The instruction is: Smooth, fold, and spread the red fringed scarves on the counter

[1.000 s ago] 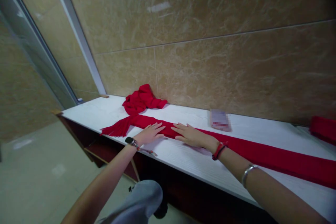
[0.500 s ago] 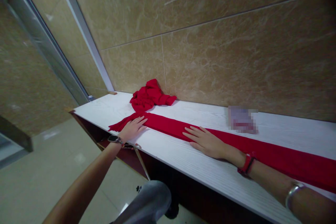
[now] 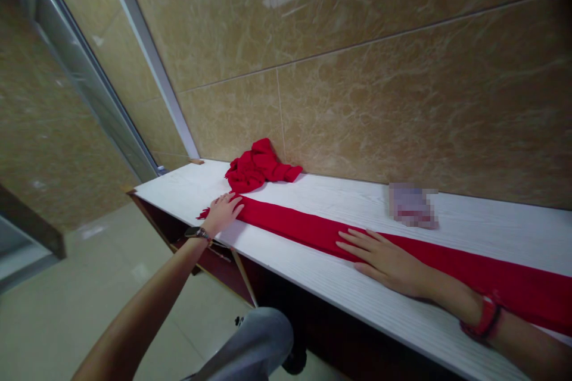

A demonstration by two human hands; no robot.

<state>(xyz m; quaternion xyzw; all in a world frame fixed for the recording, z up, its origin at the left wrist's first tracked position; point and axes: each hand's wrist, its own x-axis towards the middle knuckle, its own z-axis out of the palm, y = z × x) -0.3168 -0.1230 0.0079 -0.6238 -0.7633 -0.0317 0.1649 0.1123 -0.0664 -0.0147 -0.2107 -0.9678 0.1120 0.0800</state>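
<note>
A long red scarf (image 3: 295, 226) lies folded into a narrow strip along the white tabletop, running out of view at the right. Its fringed end shows at the left, by the table's front edge. Flat on the scarf near that end rests my left hand (image 3: 222, 213), fingers stretched out. Further right, my right hand (image 3: 386, 259) lies palm down with its fingers spread over the scarf's near edge. Behind my left hand, a second red cloth (image 3: 259, 165) sits in a crumpled heap against the wall.
A blurred-out packet (image 3: 411, 205) lies toward the back of the white tabletop (image 3: 339, 190). Tan marble-patterned tiles (image 3: 379, 101) rise directly behind it. Dark open shelving is under the table, and my knee (image 3: 254, 339) is close to its front.
My right hand has slid to the right along the scarf. My left hand has shifted slightly left, toward the fringe, and covers more of that end. The view has moved slightly.
</note>
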